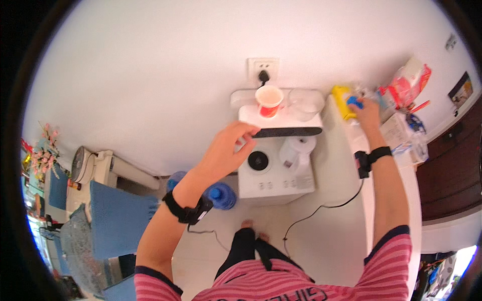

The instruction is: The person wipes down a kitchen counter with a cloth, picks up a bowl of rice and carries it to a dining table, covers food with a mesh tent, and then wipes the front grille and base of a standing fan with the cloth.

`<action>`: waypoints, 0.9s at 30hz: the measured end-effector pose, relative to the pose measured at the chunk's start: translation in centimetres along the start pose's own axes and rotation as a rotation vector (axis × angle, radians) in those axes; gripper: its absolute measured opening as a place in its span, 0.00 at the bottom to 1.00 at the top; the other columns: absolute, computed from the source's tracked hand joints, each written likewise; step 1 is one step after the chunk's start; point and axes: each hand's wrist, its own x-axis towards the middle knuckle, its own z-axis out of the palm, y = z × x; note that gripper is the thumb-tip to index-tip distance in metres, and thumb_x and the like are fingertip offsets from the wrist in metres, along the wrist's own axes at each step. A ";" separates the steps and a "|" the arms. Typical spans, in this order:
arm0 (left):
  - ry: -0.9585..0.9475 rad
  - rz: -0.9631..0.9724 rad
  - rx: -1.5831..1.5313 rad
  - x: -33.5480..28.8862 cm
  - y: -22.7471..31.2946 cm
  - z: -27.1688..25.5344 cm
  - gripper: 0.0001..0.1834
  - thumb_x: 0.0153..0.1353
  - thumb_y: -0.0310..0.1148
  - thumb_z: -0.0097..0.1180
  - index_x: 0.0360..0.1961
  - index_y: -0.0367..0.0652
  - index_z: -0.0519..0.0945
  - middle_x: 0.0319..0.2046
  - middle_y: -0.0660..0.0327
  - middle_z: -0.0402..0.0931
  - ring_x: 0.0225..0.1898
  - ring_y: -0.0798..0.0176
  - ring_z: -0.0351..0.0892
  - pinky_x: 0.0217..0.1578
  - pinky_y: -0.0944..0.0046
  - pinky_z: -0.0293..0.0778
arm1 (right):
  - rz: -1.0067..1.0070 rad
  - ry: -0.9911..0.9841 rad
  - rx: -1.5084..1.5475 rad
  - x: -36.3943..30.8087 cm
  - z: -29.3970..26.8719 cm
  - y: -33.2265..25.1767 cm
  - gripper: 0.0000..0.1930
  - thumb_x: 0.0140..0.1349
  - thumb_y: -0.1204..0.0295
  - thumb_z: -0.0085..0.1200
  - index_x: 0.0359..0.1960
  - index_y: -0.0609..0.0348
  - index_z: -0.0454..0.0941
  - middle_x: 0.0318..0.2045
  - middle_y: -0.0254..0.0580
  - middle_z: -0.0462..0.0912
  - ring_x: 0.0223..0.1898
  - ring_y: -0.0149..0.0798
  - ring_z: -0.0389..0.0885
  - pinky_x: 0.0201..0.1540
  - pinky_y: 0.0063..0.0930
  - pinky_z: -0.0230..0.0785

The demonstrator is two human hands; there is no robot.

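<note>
My right hand (369, 114) reaches onto the narrow white ledge at the right. Its fingertips are closed on a small blue object (355, 103), whose kind I cannot make out, against a yellow box (343, 102). In front of the white water dispenser (276, 184), my left hand (228, 150) hovers near the dark front strip. The left fingers are loosely bent, the thumb stands apart from them, and nothing is held. On the dispenser's top a red and white paper cup (269, 101) stands upright, with a clear round container (306, 104) to its right.
A white kettle (297, 153) sits on the dispenser's lower deck beside a round black base (258, 161). Blue water bottles (221, 195) stand on the floor to the left. A plug fills the wall socket (263, 68). A red and white bag (405, 88) crowds the ledge.
</note>
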 end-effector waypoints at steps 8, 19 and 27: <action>0.043 -0.023 0.029 -2.3 1.2 2.3 0.17 0.57 0.23 0.55 0.49 0.40 0.75 0.43 0.58 0.75 0.42 0.62 0.76 0.41 0.65 0.72 | -0.035 0.110 0.173 -0.6 -1.4 0.0 0.20 0.50 0.57 0.65 0.39 0.58 0.82 0.33 0.51 0.83 0.39 0.48 0.80 0.45 0.39 0.69; 0.304 -0.004 0.356 -7.2 -1.5 0.1 0.33 0.51 0.25 0.59 0.60 0.44 0.65 0.59 0.50 0.62 0.61 0.46 0.61 0.59 0.56 0.63 | -0.021 0.476 0.318 -0.9 -4.3 -4.1 0.22 0.54 0.66 0.61 0.49 0.62 0.76 0.45 0.44 0.80 0.44 0.43 0.78 0.49 0.36 0.69; 0.423 -0.093 0.472 -13.7 -0.3 -5.6 0.36 0.51 0.23 0.59 0.62 0.42 0.62 0.61 0.48 0.59 0.62 0.45 0.60 0.61 0.54 0.61 | -0.105 0.460 0.398 -4.8 -8.5 -14.7 0.23 0.54 0.67 0.61 0.53 0.57 0.74 0.50 0.44 0.77 0.49 0.42 0.73 0.53 0.38 0.65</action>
